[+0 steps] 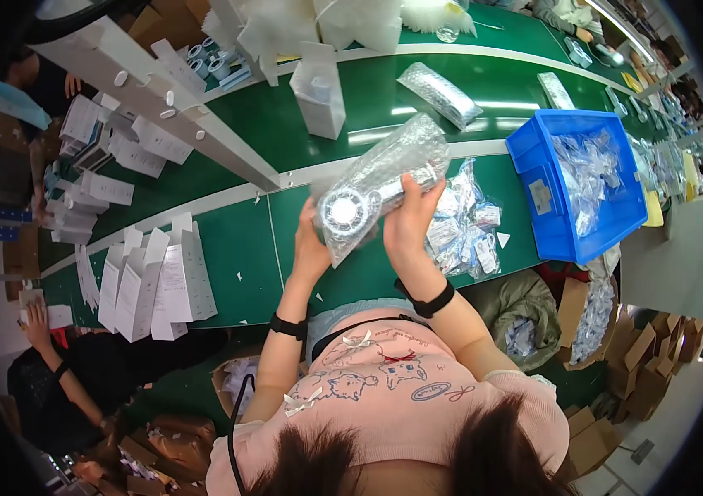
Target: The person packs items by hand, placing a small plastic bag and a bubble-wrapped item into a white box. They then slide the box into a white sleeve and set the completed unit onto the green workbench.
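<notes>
Both my hands hold up a clear bubble-wrap bag, tilted over the near bench. Inside it shows a white device with a round, ringed head; the rest is blurred by the wrap. My left hand grips the bag's left edge by the round head, its fingers partly behind it. The right hand closes on the opposite side, thumb on top. Beside that hand lies a pile of small clear packets. Ahead on the green conveyor stand an open white box and another bubble-wrapped item.
At the right is a blue bin of clear packets. Several upright white boxes stand at the left. A pale metal post rises beside the conveyor. Another person's hand shows at far left. Cardboard boxes sit lower right.
</notes>
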The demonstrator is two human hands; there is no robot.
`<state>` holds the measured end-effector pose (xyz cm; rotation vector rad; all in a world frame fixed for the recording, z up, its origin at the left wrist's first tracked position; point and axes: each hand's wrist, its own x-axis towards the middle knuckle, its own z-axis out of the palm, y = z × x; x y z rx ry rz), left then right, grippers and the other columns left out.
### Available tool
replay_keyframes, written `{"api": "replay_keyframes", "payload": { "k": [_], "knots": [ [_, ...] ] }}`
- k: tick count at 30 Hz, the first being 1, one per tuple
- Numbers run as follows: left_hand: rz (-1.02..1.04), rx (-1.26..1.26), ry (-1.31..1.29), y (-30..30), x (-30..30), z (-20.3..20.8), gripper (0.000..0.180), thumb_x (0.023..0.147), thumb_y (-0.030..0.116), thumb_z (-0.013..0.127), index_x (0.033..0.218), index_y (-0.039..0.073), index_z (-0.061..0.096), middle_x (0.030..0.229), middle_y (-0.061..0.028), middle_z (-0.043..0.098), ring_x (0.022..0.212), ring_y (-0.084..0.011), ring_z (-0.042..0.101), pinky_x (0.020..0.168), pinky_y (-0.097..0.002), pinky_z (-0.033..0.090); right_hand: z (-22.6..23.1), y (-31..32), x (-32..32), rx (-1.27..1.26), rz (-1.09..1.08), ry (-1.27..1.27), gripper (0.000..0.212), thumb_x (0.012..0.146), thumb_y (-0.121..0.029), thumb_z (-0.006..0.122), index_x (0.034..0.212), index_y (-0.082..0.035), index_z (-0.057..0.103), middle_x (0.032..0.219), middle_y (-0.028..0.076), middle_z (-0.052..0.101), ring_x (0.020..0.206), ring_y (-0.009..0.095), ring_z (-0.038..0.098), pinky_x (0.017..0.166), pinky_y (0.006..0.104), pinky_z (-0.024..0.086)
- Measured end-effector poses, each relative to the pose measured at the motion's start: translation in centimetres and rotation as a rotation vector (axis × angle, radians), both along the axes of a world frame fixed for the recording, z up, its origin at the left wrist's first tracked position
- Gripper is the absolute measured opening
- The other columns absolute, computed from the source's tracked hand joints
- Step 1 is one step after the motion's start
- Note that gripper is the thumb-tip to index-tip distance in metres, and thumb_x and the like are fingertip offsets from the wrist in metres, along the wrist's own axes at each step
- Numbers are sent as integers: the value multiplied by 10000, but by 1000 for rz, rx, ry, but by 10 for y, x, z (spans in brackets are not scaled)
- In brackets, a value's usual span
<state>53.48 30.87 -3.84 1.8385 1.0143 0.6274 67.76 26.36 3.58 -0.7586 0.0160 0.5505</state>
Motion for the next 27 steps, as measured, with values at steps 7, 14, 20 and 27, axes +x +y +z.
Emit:
{"api": "replay_keyframes", "payload": {
  "k": [7, 14, 20, 27],
  "knots": [
    [130, 152, -92, -40, 12, -11, 790, 519, 104, 818, 1041, 83, 225, 1224, -210, 328, 1102, -308, 417, 911, -400, 362, -13, -17, 13, -466, -5, -1357, 465, 692, -107, 628, 1122, -91, 451, 1146, 148, 399, 1083, 325, 383, 936, 452, 304],
    [241, -42, -380, -23, -3, -2, 794, 517, 127, 823, 1039, 90, 226, 1197, -205, 297, 1128, -331, 376, 922, -400, 338, -40, -53, 53, -403, 461, -1685, 431, 645, -160, 667, 1062, -130, 563, 1157, 128, 457, 1128, 367, 360, 929, 492, 299],
    [40, 250, -168, -36, -19, 10, 775, 571, 164, 797, 1122, 101, 256, 1208, -189, 301, 1161, -294, 330, 937, -366, 313, -132, -63, 144, -1467, 626, -1654, 351, 637, -80, 644, 980, -130, 587, 1035, 84, 524, 953, 303, 462, 778, 450, 393],
    [48, 379, -132, -29, -9, 43, 348, 619, 107, 740, 900, 37, 546, 1110, -156, 405, 1078, -257, 418, 882, -326, 351, -124, -60, 180, -1180, 919, -1705, 209, 673, -121, 671, 851, -98, 564, 933, 54, 559, 911, 237, 521, 685, 347, 430]
  ]
}}
